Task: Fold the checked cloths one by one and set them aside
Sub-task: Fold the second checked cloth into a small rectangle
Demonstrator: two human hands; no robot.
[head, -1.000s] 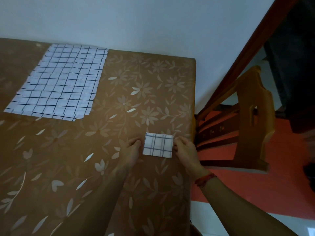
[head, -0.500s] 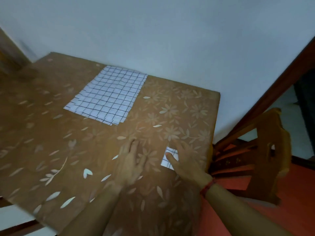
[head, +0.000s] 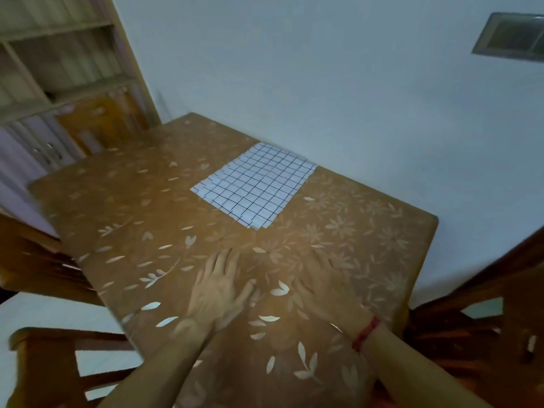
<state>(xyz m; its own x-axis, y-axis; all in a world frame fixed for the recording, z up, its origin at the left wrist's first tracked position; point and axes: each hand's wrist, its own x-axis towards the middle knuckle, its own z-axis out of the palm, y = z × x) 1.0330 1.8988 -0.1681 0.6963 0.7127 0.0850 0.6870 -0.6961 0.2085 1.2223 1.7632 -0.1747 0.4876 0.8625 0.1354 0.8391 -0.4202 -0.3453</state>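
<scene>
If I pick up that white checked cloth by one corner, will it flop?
Probably: the white checked cloth lies thin and flat, so likely limp, light. Staggered edges at its near corner suggest layers may slip apart.

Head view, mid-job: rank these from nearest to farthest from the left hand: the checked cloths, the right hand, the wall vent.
1. right hand, beside the left hand on the table.
2. checked cloths, flat farther ahead, by the wall.
3. wall vent, high up at far right.
</scene>
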